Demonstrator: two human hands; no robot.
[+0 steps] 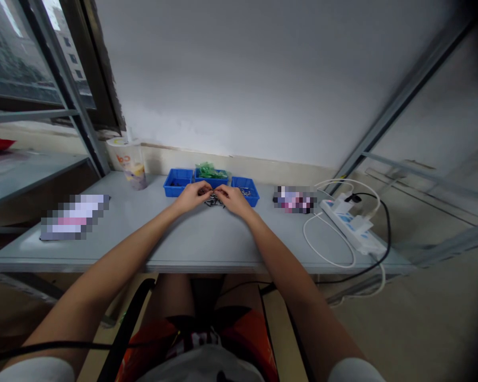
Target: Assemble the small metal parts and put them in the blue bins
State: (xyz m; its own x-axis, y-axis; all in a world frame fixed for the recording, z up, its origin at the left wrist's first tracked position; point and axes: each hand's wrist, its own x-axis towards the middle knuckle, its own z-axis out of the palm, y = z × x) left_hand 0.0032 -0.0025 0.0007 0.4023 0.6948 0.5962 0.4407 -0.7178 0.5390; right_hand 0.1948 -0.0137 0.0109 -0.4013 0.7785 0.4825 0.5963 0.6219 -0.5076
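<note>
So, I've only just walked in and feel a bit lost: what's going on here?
A seated person has their left hand and right hand close together over a small pile of dark, thin pieces on the grey table. What the fingertips hold is too small to tell. Behind are three blue trays: the left has dark bits, the middle green plastic, the right small shiny pieces.

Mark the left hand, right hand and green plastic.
Left hand point(193, 196): head view, back of the hand.
Right hand point(236, 200): head view, back of the hand.
Green plastic point(207, 171): head view, middle of the heap.
</note>
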